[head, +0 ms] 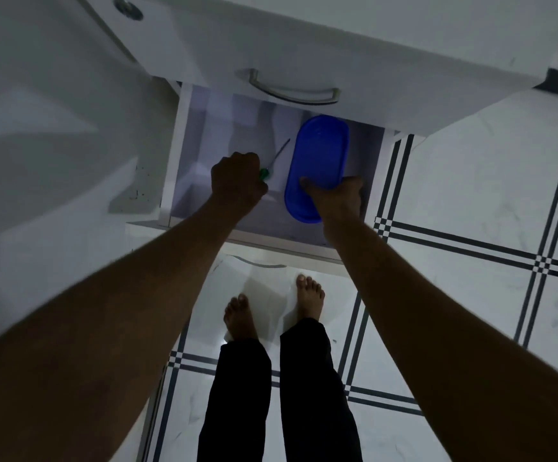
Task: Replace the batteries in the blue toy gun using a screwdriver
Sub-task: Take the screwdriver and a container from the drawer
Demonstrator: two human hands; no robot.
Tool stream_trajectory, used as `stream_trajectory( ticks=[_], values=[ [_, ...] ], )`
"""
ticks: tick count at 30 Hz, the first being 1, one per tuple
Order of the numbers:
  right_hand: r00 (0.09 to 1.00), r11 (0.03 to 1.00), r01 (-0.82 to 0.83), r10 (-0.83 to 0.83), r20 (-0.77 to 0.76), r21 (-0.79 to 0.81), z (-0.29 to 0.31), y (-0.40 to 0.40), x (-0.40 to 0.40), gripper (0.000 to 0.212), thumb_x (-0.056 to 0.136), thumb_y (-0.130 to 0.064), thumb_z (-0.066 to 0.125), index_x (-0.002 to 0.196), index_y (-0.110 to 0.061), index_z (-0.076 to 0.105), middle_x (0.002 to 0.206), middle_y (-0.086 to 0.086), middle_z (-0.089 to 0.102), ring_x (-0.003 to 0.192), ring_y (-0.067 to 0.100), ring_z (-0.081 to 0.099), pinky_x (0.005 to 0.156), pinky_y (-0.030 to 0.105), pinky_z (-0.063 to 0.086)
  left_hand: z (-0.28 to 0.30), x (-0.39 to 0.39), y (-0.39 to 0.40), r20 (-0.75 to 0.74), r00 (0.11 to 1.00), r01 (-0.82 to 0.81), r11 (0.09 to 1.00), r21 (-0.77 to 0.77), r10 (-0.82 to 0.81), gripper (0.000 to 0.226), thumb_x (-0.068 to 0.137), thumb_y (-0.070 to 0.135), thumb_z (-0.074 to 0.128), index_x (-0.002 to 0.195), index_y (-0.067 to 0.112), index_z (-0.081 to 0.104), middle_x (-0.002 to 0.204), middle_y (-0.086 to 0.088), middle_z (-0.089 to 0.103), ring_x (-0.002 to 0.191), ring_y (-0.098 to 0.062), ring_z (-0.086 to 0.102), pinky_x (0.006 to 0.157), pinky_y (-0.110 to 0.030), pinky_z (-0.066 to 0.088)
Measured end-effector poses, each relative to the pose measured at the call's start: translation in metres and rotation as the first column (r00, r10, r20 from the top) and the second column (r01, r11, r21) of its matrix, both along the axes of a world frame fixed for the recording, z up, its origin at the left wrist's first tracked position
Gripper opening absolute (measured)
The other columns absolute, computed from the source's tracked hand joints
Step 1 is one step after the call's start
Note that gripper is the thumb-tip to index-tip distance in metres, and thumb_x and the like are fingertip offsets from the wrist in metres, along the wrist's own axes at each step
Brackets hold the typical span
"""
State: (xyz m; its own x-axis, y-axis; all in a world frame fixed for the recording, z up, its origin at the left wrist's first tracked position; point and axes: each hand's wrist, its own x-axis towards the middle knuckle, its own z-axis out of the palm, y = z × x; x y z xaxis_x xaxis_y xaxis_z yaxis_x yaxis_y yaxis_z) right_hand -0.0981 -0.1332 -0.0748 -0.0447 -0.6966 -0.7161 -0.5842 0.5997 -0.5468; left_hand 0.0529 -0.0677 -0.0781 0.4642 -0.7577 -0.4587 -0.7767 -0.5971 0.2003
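Green-handled, with a thin metal shaft, the screwdriver (269,163) sits in the left hand (237,181), whose fingers are clenched round the handle so that only the handle's end and the shaft stick out, pointing up and to the right over the open drawer (184,155). Just beside the shaft lies a blue oval container (317,161) inside the drawer, toward its right side. The right hand (336,196) grasps the container's near end, thumb pressed on the lid and the other fingers hidden down its far side. The blue toy gun does not show in this view. Above the open drawer is a closed white drawer front with a curved metal handle (291,88). Below, two bare feet (309,298) and dark trouser legs stand on a white tiled floor (471,195) crossed by dark lines.
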Motion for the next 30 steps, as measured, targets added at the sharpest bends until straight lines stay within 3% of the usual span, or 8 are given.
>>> stream_trajectory(
  ticks=[6, 10, 14, 19, 22, 25, 28, 30],
  values=[
    [0.993, 0.993, 0.008, -0.021, 0.116, 0.114, 0.0, -0.006, 0.004, 0.07, 0.06, -0.032, 0.094, 0.114, -0.003, 0.059, 0.113, 0.009, 0.067, 0.1, 0.029, 0.067, 0.077, 0.044, 0.061, 0.048, 0.002, 0.041, -0.226, 0.941, -0.28, 0.954, -0.11, 0.251, 0.028, 0.09, 0.031, 0.063, 0.098, 0.005, 0.068, 0.09, -0.005, 0.07, 0.077, -0.017, 0.065, 0.074, -0.026, 0.049],
    [0.979, 0.957, -0.038, -0.021, 0.202, 0.286, 0.029, 0.001, 0.006, 0.068, 0.064, -0.037, 0.09, 0.115, -0.007, 0.056, 0.118, 0.009, 0.065, 0.097, 0.026, 0.067, 0.06, 0.035, 0.058, 0.088, -0.005, 0.084, -0.332, 0.847, -0.495, 0.844, -0.208, 0.415, 0.027, 0.093, 0.028, 0.058, 0.084, 0.007, 0.072, 0.07, -0.003, 0.068, 0.06, -0.01, 0.061, 0.06, -0.019, 0.046],
    [0.95, 0.907, -0.165, 0.041, 0.309, 0.388, 0.087, 0.03, -0.007, 0.089, 0.056, -0.045, 0.091, 0.128, -0.006, 0.054, 0.12, 0.008, 0.068, 0.099, 0.023, 0.07, 0.068, 0.033, 0.061, 0.114, -0.014, 0.122, -0.362, 0.756, -0.645, 0.716, -0.267, 0.546, 0.028, 0.096, 0.031, 0.055, 0.092, 0.008, 0.07, 0.079, -0.001, 0.069, 0.068, -0.01, 0.063, 0.065, -0.022, 0.05],
    [0.871, 0.802, -0.343, 0.077, 0.486, 0.488, 0.128, 0.101, -0.055, 0.072, 0.057, -0.03, 0.088, 0.122, -0.011, 0.063, 0.116, 0.004, 0.072, 0.106, 0.023, 0.07, 0.089, 0.041, 0.058, 0.127, -0.02, 0.17, -0.42, 0.623, -0.782, 0.547, -0.3, 0.66, 0.028, 0.096, 0.032, 0.054, 0.107, 0.009, 0.066, 0.097, -0.004, 0.072, 0.087, -0.018, 0.069, 0.083, -0.043, 0.058],
    [0.913, 0.791, -0.346, 0.159, 0.377, 0.505, 0.072, 0.152, -0.081, 0.1, 0.046, -0.039, 0.099, 0.134, -0.025, 0.054, 0.132, 0.006, 0.064, 0.121, 0.03, 0.061, 0.098, 0.052, 0.051, 0.122, -0.025, 0.19, -0.448, 0.539, -0.84, 0.492, -0.228, 0.713, 0.024, 0.095, 0.031, 0.055, 0.106, 0.012, 0.066, 0.094, 0.0, 0.07, 0.088, -0.018, 0.069, 0.084, -0.048, 0.058],
    [0.897, 0.828, -0.422, 0.322, 0.304, 0.37, -0.013, 0.171, -0.099, 0.134, 0.034, -0.054, 0.098, 0.144, -0.055, 0.021, 0.142, 0.002, 0.053, 0.128, 0.03, 0.054, 0.105, 0.058, 0.043, 0.111, -0.03, 0.2, -0.442, 0.513, -0.855, 0.483, -0.188, 0.736, 0.022, 0.094, 0.031, 0.057, 0.107, 0.015, 0.067, 0.095, 0.002, 0.071, 0.089, -0.018, 0.069, 0.084, -0.047, 0.058],
    [0.882, 0.849, -0.417, 0.293, 0.368, 0.324, 0.027, 0.156, -0.063, 0.155, 0.036, -0.035, 0.099, 0.155, -0.029, -0.001, 0.126, 0.001, 0.064, 0.116, 0.025, 0.062, 0.098, 0.056, 0.051, 0.1, -0.035, 0.205, -0.454, 0.506, -0.857, 0.487, -0.167, 0.734, 0.023, 0.094, 0.03, 0.058, 0.11, 0.015, 0.065, 0.101, -0.002, 0.072, 0.093, -0.02, 0.069, 0.086, -0.048, 0.057],
    [0.864, 0.853, -0.433, 0.3, 0.405, 0.292, 0.03, 0.149, -0.05, 0.159, 0.03, -0.038, 0.101, 0.154, -0.011, 0.006, 0.122, 0.0, 0.065, 0.114, 0.023, 0.063, 0.093, 0.054, 0.055, 0.097, -0.039, 0.204, -0.466, 0.492, -0.864, 0.479, -0.157, 0.735, 0.023, 0.094, 0.028, 0.058, 0.112, 0.014, 0.065, 0.102, -0.002, 0.071, 0.094, -0.021, 0.069, 0.086, -0.048, 0.057]
  ],
)
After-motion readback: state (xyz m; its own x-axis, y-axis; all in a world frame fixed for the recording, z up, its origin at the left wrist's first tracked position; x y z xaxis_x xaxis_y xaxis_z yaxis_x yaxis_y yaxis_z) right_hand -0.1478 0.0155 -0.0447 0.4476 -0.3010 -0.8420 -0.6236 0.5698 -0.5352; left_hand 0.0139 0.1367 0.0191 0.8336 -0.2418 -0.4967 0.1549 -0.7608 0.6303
